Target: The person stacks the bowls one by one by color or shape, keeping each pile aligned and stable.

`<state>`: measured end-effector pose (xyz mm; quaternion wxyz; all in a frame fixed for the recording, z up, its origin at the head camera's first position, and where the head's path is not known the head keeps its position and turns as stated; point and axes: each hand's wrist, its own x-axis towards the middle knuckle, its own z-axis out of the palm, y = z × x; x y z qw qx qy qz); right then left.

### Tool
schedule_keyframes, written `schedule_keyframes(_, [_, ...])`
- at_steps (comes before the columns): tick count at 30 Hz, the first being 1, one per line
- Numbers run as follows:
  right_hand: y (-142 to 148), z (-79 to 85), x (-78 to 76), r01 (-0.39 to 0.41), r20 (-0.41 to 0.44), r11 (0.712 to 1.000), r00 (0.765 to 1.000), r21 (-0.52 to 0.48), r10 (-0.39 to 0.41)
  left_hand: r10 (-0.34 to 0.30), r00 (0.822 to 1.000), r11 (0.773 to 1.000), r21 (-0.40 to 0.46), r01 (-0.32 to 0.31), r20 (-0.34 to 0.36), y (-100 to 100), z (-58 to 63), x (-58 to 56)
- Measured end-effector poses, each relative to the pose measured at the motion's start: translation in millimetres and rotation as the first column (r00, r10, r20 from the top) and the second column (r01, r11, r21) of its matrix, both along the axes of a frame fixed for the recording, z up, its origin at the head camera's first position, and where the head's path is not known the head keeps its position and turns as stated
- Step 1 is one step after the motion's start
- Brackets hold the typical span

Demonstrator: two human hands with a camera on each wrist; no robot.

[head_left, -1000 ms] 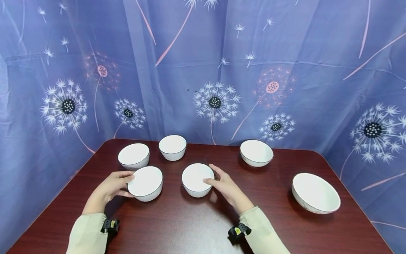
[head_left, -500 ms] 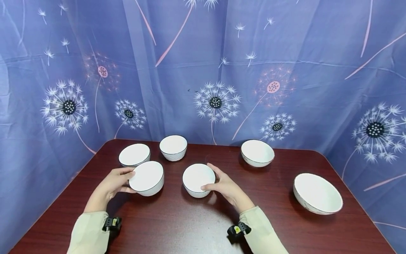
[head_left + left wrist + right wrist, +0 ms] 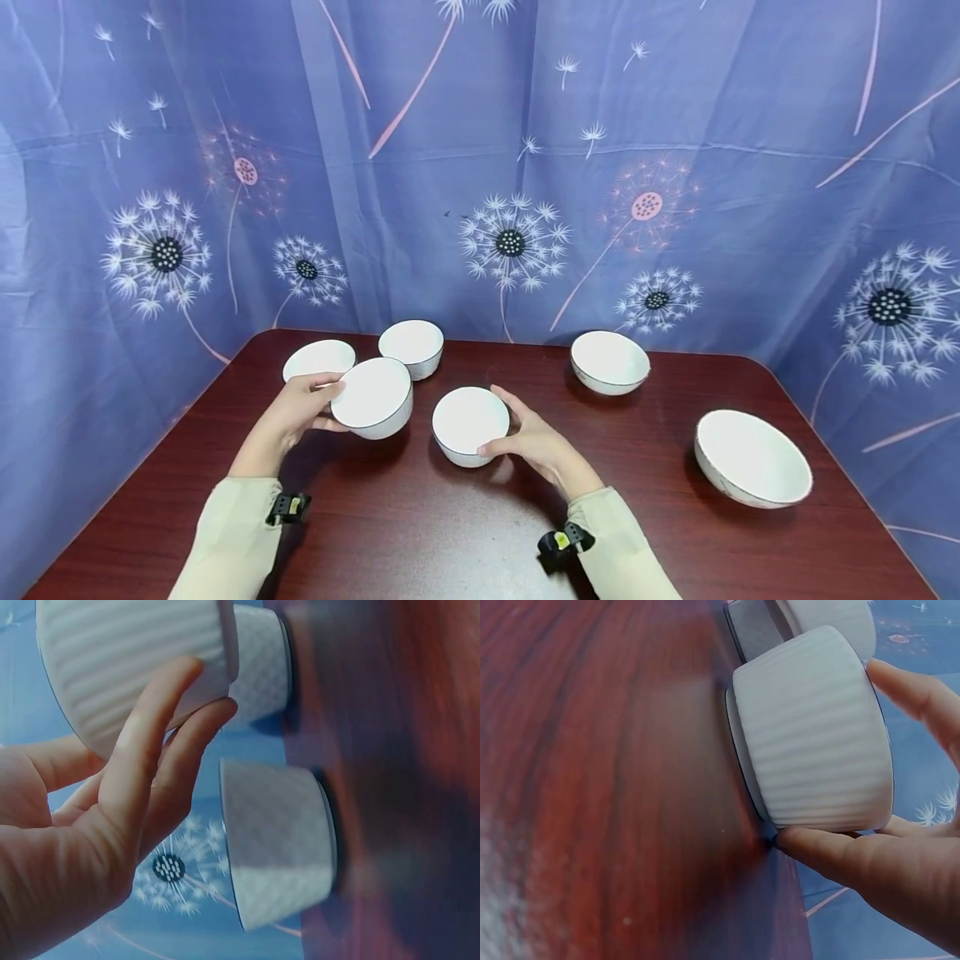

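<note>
Bowl one (image 3: 372, 396), white and ribbed, hangs clear of the table (image 3: 420, 533) in your left hand (image 3: 295, 412)! Its round mouth points up, its foot down, the foot-to-mouth axis close to upright. It lies at about three o'clock from that hand, and you grip it by the side, thumb at the rim, fingers against the ribs.

Over to your right hand (image 3: 536, 446): it grips bowl two (image 3: 465, 421), ribbed as well, mouth up, axis upright, low at the tabletop; you've got it at about ten o'clock, thumb at the near rim, a finger round the far side.

Behind bowl one, a left textured bowl (image 3: 315, 358) stands at ten o'clock, a right textured bowl (image 3: 423, 367) at one. Out from your right hand, a shallow bowl (image 3: 610, 362) sits near half past one, a wide bowl (image 3: 752, 458) at three.
</note>
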<state>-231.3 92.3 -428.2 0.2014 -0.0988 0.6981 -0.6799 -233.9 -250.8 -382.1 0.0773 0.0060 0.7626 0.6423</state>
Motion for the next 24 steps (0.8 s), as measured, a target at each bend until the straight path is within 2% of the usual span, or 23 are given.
schedule_keyframes(9, [0.9,2.6,1.0,-0.015,0.011,1.0,1.0,0.016,0.015,0.045,0.998,0.999,0.024,-0.044,-0.039,28.1,10.7,-7.6])
schedule_keyframes(24, [4.4,0.9,-0.5,-0.051,0.007,0.999,0.999,0.001,0.051,0.085,0.992,0.993,0.093,-0.077,-0.089,67.5,15.3,-12.9])
